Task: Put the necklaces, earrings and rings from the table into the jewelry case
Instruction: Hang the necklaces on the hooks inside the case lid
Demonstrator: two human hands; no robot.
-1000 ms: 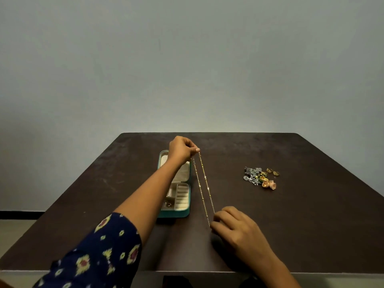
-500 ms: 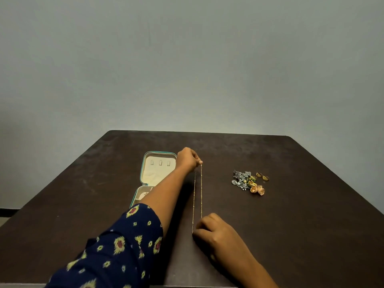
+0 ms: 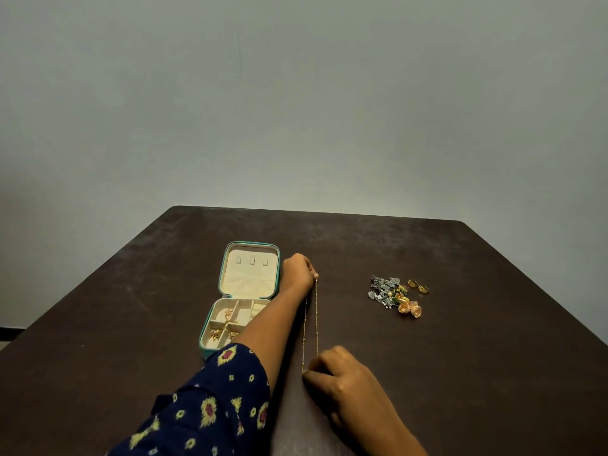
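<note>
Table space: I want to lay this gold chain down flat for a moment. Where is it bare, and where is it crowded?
Bare: the table right of the right hand, below the jewelry pile; also left of the jewelry case. Crowded: the strip where the left hand and right hand stretch the necklace beside the case.

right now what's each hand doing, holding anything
Left hand: closed, pinching the far end of the gold necklace.
Right hand: closed, pinching the near end of the same necklace.
</note>
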